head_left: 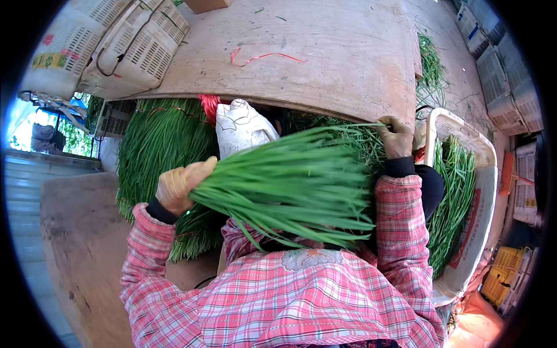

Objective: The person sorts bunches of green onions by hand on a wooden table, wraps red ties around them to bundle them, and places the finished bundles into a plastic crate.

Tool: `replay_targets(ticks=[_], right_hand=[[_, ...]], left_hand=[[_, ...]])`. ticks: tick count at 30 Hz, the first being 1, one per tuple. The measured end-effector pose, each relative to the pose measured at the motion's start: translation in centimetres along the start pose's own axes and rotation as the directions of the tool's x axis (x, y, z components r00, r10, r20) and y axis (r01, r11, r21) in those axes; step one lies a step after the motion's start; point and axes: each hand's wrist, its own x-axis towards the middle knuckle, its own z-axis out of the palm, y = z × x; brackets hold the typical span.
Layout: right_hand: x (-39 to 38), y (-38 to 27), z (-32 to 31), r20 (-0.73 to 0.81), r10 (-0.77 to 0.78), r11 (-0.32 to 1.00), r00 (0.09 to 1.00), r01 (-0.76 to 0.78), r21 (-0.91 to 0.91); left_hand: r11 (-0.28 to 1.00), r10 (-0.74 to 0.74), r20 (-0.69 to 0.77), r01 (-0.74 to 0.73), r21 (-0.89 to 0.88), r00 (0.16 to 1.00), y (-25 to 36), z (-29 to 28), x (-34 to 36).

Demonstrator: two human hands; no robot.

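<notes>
My left hand [181, 187], in a thin pale glove, is closed around the gathered end of a bunch of garlic chives [290, 180]. The long green leaves fan out to the right above my lap, blurred by motion. At the table's front edge, my right hand [397, 139], gloved too, has its fingers pinched on the tip of one long leaf reaching out from the bunch. Tied bundles of chives [165, 139] stand to the left, below the tabletop. Between them and the held bunch sits a white sack [243, 124] beside red twine [209, 106].
The wooden table [325, 52] spans the far side, with a strand of red string [270, 56] on it. White plastic crates [136, 49] stand at its left. A white basket [490, 168] of chives [452, 197] is close at my right. Loose leaves [430, 66] lie beyond it.
</notes>
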Motion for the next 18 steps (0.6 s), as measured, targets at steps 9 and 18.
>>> replay_targets(ticks=[9,18], right_hand=[[-0.5,1.6,-1.6,0.132,0.096,0.988,0.987,-0.110,0.105],[-2.4,-2.6,-0.6,0.467,0.203,0.967,0.861,-0.252,0.044]], left_hand=[[0.197,-0.409,0.664,0.771,-0.605,0.626,-0.2,-2.8,-1.4],[-0.342,-0.379,0.647,0.550,-0.762,0.661,1.7,0.0,-3.4]])
